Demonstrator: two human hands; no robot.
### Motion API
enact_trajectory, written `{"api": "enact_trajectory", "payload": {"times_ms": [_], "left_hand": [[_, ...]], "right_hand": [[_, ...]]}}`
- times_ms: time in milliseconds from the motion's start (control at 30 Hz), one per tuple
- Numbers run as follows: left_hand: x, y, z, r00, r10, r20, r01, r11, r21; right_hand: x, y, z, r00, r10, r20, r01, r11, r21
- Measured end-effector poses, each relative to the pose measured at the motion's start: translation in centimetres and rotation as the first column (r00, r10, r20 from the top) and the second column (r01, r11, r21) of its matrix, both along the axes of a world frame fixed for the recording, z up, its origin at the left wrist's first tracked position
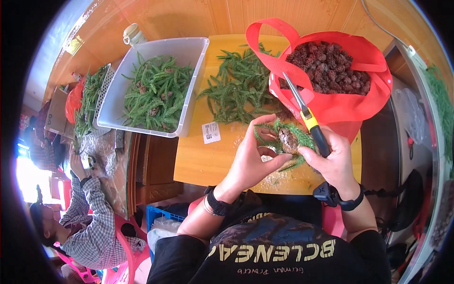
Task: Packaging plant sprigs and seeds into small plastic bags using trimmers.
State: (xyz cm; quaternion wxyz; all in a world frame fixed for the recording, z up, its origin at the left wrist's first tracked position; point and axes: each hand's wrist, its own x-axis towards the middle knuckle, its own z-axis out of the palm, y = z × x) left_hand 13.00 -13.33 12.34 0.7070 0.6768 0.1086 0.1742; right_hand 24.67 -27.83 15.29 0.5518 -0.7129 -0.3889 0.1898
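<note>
Pinecones inside red bag

Orange-brown wood panelling forms the wall behind the worktop, its vertical seams bowed by the lens, and a pale cable runs down it at the upper right. The worktop is yellow with a smooth surface and a straight front edge. To its left is a brown wooden cabinet, and beyond that a second table with a shiny, greyish top. A bright pink plastic chair stands below that table. Strong white daylight floods in at the far left, washing out detail there. Along the right runs a pale-edged frame, its exact kind unclear.
</note>
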Motion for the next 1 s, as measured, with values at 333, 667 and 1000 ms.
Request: {"api": "enact_trajectory", "payload": {"times_ms": [333,667,1000], "left_hand": [[0.0,-0.6,-0.6,0.994,0.105,0.042,-0.093,0.972,-0.217],[1.1,-0.9,-1.2,0.99,0.114,0.081,-0.072,0.911,-0.406],[1.4,0.2,-4.1,0.976,0.216,-0.025,-0.2,0.845,-0.496]], "right_hand": [[-0.2,-0.1,-0.4,1.0,-0.016,-0.017,0.016,1.0,-0.003],[-0.3,0.5,-1.1,0.99,-0.026,0.136,0.016,0.998,0.068],[-0.2,0.5,-1.9,0.983,-0.082,0.165,0.065,0.992,0.105]]}}
